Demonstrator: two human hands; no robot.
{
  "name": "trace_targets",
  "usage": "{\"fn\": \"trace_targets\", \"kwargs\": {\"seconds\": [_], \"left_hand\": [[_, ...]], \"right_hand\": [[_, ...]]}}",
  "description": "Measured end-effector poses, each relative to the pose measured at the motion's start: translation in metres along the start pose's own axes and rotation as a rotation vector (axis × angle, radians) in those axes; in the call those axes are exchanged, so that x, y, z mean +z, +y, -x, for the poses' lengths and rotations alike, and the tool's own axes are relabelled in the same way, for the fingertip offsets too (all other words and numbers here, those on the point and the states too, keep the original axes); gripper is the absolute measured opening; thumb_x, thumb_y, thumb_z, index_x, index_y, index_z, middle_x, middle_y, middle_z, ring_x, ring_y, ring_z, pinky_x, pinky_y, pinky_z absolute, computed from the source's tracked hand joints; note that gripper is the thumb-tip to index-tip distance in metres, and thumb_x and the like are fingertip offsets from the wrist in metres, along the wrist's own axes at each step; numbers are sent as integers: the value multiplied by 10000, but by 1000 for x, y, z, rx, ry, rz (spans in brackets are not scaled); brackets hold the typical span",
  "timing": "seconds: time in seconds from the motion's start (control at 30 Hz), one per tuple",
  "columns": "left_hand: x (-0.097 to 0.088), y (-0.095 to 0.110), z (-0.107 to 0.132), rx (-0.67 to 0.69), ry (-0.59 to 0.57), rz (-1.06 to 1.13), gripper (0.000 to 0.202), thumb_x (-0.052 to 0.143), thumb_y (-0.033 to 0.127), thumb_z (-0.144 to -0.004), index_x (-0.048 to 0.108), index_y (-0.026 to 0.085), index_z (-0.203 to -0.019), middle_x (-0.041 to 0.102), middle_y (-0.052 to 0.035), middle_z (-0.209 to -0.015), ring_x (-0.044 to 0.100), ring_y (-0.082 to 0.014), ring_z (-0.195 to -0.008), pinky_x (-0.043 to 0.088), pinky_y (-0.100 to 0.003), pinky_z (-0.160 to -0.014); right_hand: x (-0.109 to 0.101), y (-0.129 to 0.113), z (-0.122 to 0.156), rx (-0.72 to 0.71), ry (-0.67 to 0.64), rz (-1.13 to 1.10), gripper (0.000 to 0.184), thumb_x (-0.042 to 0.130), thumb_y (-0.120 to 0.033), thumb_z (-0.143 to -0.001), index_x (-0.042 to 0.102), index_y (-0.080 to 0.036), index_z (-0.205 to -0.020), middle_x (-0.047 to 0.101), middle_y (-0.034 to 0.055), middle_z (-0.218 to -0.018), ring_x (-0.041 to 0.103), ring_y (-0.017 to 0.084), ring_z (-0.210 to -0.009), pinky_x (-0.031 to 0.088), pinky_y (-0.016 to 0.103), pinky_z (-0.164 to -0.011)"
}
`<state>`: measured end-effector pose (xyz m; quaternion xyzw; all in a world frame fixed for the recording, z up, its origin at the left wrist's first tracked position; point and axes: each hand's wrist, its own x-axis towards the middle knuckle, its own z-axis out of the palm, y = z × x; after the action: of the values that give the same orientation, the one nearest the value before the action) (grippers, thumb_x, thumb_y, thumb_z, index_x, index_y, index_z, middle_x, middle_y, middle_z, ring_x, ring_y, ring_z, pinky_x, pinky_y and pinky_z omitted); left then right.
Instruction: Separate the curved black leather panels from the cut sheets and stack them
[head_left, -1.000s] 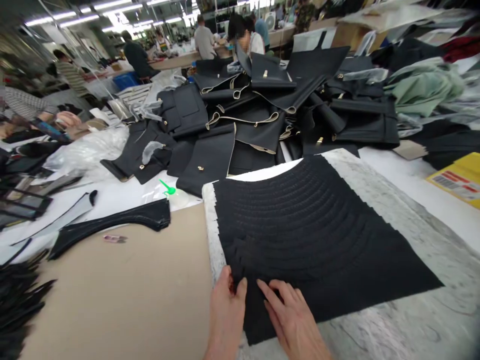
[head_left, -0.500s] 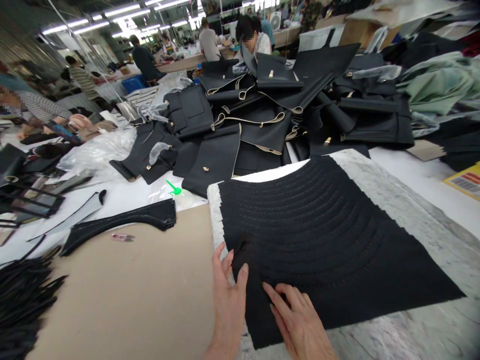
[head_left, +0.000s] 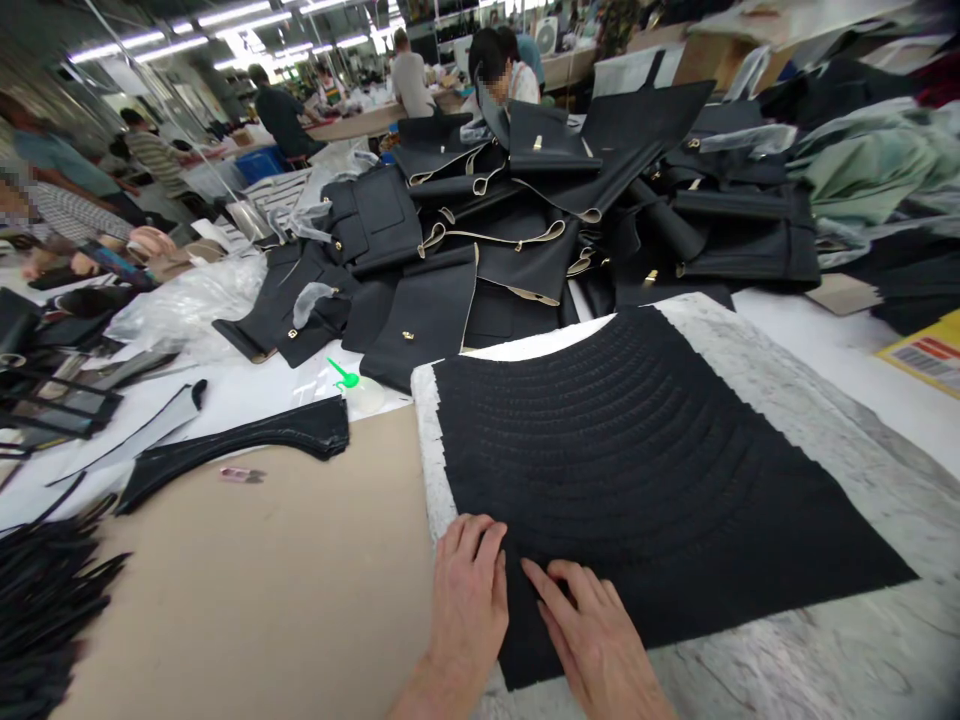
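Note:
Overlapping black curved pieces [head_left: 600, 450] lie fanned out on a pale marbled board [head_left: 780, 655], their edges forming arc-shaped ridges. At their lower left edge, my left hand [head_left: 472, 590] is closed, with bent fingers together on the border of the black material. The tips of its fingers are partly hidden. Just right of it, my right hand [head_left: 596, 630] rests on the lower black piece, index finger stretched out and the other fingers loosely bent. A small gap separates the two hands.
Beige board [head_left: 300, 590] lies left, with thread snips [head_left: 241, 475] and curved black pieces [head_left: 247, 445] on it. Black strips [head_left: 52, 590] pile at far left. Beyond are a green-tipped bottle [head_left: 346, 378] and heaped black bag parts [head_left: 420, 310]. Several people work behind.
My left hand has turned, and its spread fingers have curled together over the left edge of the black pieces. My right hand stays almost in place. The view has shifted slightly.

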<state>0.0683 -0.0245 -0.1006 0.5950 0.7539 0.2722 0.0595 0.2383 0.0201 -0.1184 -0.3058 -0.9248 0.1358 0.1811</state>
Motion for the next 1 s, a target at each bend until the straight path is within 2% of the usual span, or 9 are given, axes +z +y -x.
{"fn": "trace_targets", "kwargs": {"seconds": [0.07, 0.17, 0.33, 0.47, 0.57, 0.7, 0.83, 0.93, 1.0], "left_hand": [[1, -3, 1, 5, -16, -2, 305, 498, 87, -872, 605, 226, -1122, 637, -70, -1131, 549, -252, -1094, 501, -475, -925], [-5, -5, -4, -4, 21, 45, 257, 487, 118, -893, 616, 232, -1084, 642, -66, -1084, 569, -237, -1055, 501, -459, -916], [-21, -16, -33, -144, 96, 46, 226, 468, 107, -890, 615, 209, -1028, 626, -63, -994, 563, -229, -985, 493, -439, -888], [-28, -26, -57, -234, 45, -56, 219, 509, 110, -856, 619, 189, -1029, 622, -77, -1003, 537, -254, -1001, 467, -451, -897], [-29, -28, -68, -263, -15, -128, 200, 535, 110, -840, 614, 170, -1014, 611, -86, -999, 517, -256, -1004, 452, -434, -892], [-28, -28, -72, -278, -36, -149, 106, 573, 111, -818, 613, 181, -888, 581, -67, -930, 503, -246, -954, 439, -400, -856], [-28, -28, -73, -241, 17, -115, 118, 561, 92, -803, 604, 200, -788, 552, -51, -885, 499, -234, -918, 428, -388, -833], [-28, -26, -72, -222, 54, -53, 130, 536, 94, -801, 582, 211, -769, 547, -43, -869, 506, -232, -910, 419, -384, -827], [-29, -23, -70, -240, 31, 41, 117, 507, 120, -818, 546, 215, -760, 549, -28, -833, 523, -217, -870, 415, -359, -801]], "right_hand": [[-2, -1, -1, -2, 1, 10, 447, 364, -99, -912, 499, -167, -1333, 582, 100, -999, 576, 192, -804, 475, 322, -646], [-5, -4, -2, -6, 16, 28, 448, 358, -98, -906, 517, -173, -1319, 590, 101, -997, 580, 190, -803, 466, 316, -650], [-10, -11, -5, -1, 31, 76, 435, 365, -119, -914, 529, -190, -1310, 608, 94, -996, 586, 195, -815, 449, 333, -680], [-13, -18, -5, 19, 79, 73, 423, 360, -141, -928, 519, -191, -1317, 624, 89, -990, 584, 187, -801, 433, 319, -669], [-12, -20, -4, 38, 115, 60, 384, 369, -169, -938, 551, -194, -1274, 632, 88, -994, 585, 184, -809, 430, 313, -674], [-9, -22, -1, 49, 145, 63, 350, 368, -183, -942, 582, -187, -1219, 639, 82, -977, 583, 185, -794, 422, 318, -668], [-5, -23, 1, 59, 149, 59, 340, 372, -178, -937, 592, -181, -1196, 638, 81, -973, 585, 191, -794, 415, 327, -669], [-5, -24, 1, 69, 144, 47, 339, 373, -182, -937, 593, -183, -1194, 637, 84, -975, 584, 194, -799, 415, 329, -671], [-6, -24, 1, 77, 135, 34, 339, 371, -178, -937, 587, -181, -1199, 635, 85, -984, 584, 193, -804, 417, 327, -672]]}}
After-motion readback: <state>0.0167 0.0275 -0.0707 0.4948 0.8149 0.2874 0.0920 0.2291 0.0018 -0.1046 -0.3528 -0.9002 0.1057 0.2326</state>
